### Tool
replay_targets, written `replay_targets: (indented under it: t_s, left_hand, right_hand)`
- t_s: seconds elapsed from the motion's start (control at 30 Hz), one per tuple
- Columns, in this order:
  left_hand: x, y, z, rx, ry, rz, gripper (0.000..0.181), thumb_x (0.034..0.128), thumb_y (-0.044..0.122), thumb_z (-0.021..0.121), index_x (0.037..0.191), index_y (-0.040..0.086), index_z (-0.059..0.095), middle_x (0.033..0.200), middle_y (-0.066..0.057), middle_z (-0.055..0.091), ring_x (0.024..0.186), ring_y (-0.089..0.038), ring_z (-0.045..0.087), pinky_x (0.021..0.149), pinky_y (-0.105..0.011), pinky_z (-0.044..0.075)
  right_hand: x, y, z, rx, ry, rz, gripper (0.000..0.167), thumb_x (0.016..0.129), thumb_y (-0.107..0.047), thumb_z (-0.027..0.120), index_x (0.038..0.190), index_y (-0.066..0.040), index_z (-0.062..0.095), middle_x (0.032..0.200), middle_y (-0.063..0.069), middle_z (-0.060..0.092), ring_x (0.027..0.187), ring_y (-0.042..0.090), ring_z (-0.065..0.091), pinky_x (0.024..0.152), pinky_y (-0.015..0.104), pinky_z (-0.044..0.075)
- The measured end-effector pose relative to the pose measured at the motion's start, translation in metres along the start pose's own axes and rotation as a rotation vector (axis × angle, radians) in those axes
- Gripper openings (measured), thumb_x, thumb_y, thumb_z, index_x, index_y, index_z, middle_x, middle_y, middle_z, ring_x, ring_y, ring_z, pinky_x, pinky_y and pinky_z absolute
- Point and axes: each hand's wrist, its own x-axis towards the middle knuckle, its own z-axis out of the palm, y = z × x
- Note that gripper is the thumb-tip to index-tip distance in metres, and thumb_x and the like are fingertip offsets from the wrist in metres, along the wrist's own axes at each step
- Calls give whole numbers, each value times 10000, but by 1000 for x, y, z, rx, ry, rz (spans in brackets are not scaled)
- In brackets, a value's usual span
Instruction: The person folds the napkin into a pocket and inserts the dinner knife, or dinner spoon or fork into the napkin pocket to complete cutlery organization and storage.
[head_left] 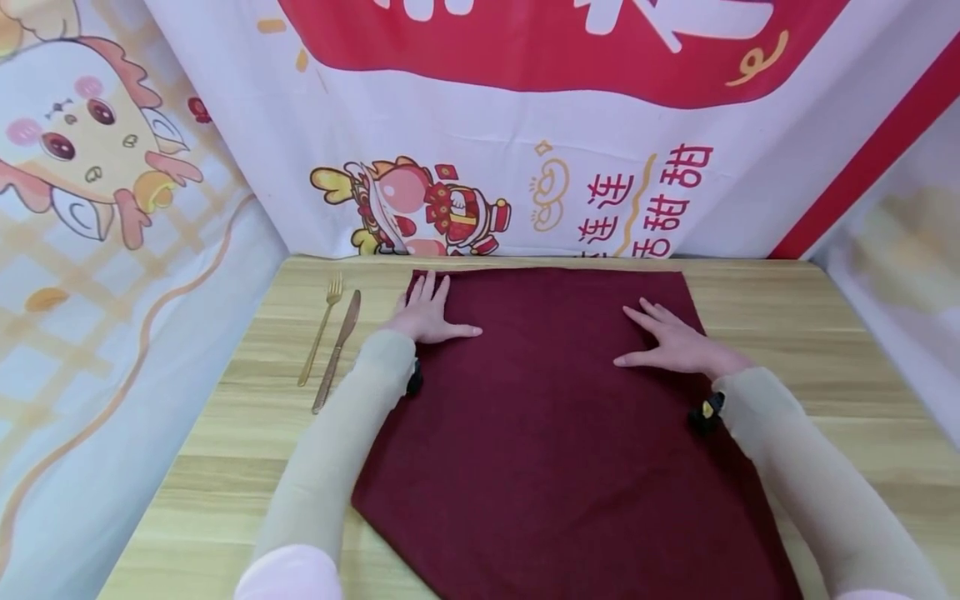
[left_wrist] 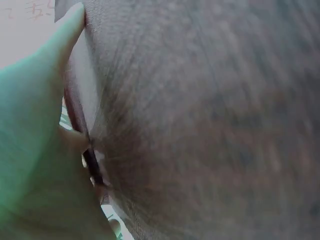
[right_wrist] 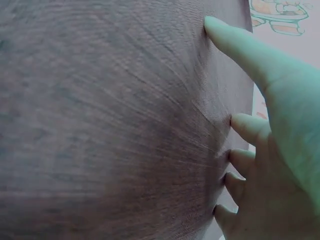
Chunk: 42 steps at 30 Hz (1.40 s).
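Note:
A dark red cloth point(head_left: 555, 417) lies spread on the wooden table, its far edge near the table's back edge. My left hand point(head_left: 426, 315) rests on its far left corner with the fingers spread. On the right part of the cloth, my right hand point(head_left: 671, 342) touches it with spread fingers. The right wrist view shows the fingertips point(right_wrist: 234, 120) pressing the cloth point(right_wrist: 125, 115), and fine creases fan out from them. In the left wrist view the thumb point(left_wrist: 75, 20) lies against the fabric.
Left of the cloth, a gold fork point(head_left: 321, 329) and a brown-gold knife point(head_left: 337, 354) lie side by side on the wooden table point(head_left: 225, 442). A printed white and red curtain point(head_left: 465, 117) hangs behind the table, and another printed cloth point(head_left: 90, 250) hangs at the left.

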Motion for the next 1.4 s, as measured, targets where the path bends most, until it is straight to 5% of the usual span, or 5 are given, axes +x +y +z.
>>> replay_targets:
  t_s: [0.2,0.33,1.03,1.4]
  left_hand:
    - [23,-12,18,-3,-76,-42,1346,693,983,451,1593,227,-203,1629,-56,-321,1492,-293,-258,1181,-586,-67]
    - [24,-11,18,49,-124,-50,1312,684,1012,364,1599,249,-186,1657,-66,-249,1501,-293,-233,1171,-583,-105]
    - [27,-17,7,27,-95,-51,1311,698,980,446,1627,233,-100,1678,-122,-153,1519,-318,-168,1200,-506,-77]
    - [15,-18,3,4,-63,-36,1301,746,934,481,1635,152,-59,1672,-177,-137,1518,-354,-152,1185,-569,-77]
  right_hand:
    - [19,26,0,7,4,63,1257,738,-672,804,1652,-183,94,1672,220,-70,1495,460,-138,1122,722,2]
    - [29,37,-4,-35,-12,69,1329,687,-742,792,1653,-231,36,1667,213,-123,1475,489,-182,1116,713,-65]
    - [55,52,-13,-85,23,80,1334,686,-790,754,1649,-258,1,1665,199,-150,1478,461,-202,1124,688,-97]
    - [32,32,-9,-116,-22,108,1235,773,-840,612,1649,-217,3,1665,226,-112,1485,480,-151,1120,716,-34]
